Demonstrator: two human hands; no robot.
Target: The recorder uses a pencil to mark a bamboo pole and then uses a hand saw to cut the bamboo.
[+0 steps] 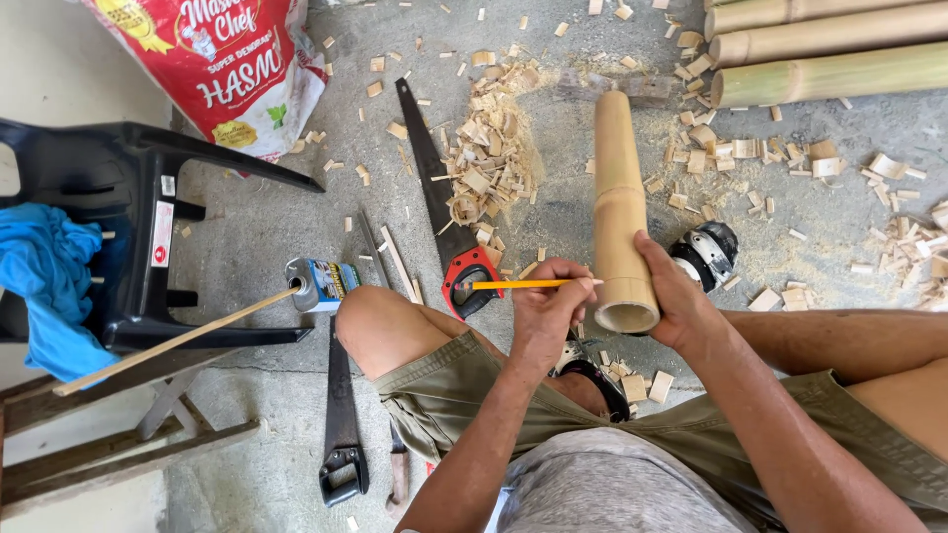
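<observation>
We hold things over our knees. Our left hand [546, 314] pinches a yellow pencil [523, 284] in its fingers, tip touching the bamboo tube [620, 212]. Our right hand [679, 301] has its fingers wrapped around the tube near its open end. Past it, on the floor [267, 227], lie a red-handled saw [444, 212], wood chips [489, 148] and more bamboo poles [829, 44].

Chip-strewn concrete floor [276, 227], black plastic chair [109, 178] at left.
</observation>
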